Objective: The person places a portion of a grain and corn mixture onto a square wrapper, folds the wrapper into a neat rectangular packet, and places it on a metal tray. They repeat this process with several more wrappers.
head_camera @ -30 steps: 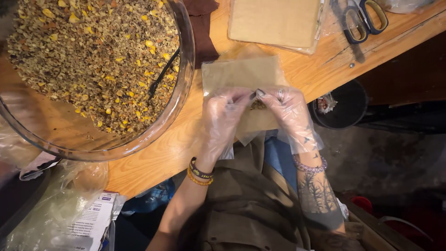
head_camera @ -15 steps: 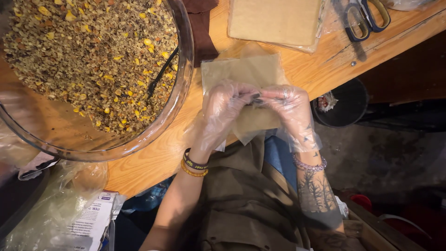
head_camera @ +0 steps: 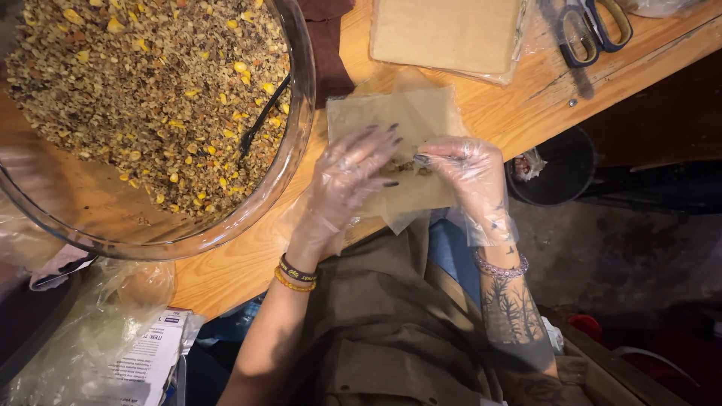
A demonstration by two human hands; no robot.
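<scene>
A tan paper sheet (head_camera: pixel 406 120) lies on the wooden table (head_camera: pixel 241 263) near its front edge, with a small heap of dried herb mix (head_camera: pixel 410 165) on it. My left hand (head_camera: pixel 342 188), in a clear plastic glove, rests on the sheet's left part with fingers spread. My right hand (head_camera: pixel 470 180), also gloved, pinches the sheet's right side beside the herb heap. A large glass bowl (head_camera: pixel 293 158) full of brown and yellow dried mix stands to the left, with a dark utensil handle (head_camera: pixel 259 120) sticking out of it.
A stack of tan sheets in clear wrap (head_camera: pixel 447 34) lies at the back. Scissors (head_camera: pixel 590 30) rest at the top right. A black round bin (head_camera: pixel 553 165) sits below the table edge. Plastic bags and a printed label (head_camera: pixel 143 361) lie lower left.
Both hands have shifted slightly forward on the sheet; my left fingers have spread out flat while the right keeps pinching at the herb heap.
</scene>
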